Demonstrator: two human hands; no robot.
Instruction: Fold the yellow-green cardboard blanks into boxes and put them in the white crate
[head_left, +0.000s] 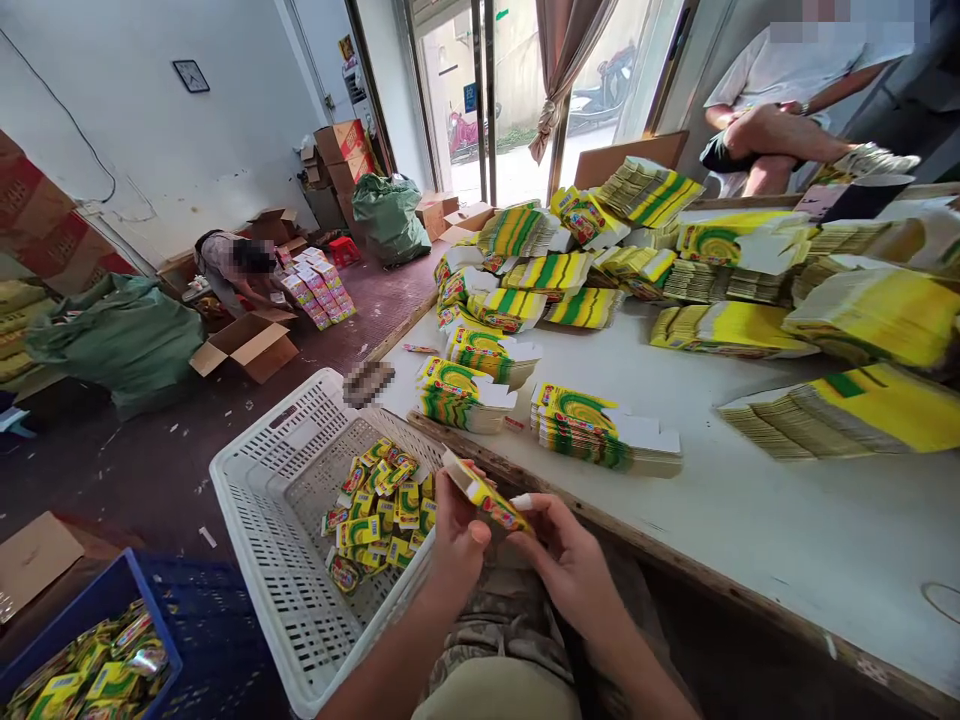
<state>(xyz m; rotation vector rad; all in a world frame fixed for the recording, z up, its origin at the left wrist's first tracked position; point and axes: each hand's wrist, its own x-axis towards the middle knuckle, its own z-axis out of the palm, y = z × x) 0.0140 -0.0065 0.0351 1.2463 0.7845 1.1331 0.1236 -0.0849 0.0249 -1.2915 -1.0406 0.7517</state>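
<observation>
Fingers (pixel 556 513) on carton (pixel 496 507), long axis down-right

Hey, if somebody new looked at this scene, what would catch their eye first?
Probably the yellow-and-green carton stacks spread across the white tabletop, towards the right. In the lower middle, the left hand and right hand hold a small yellow carton. Just left of them stands a white plastic basket with small yellow boxes inside.
</observation>
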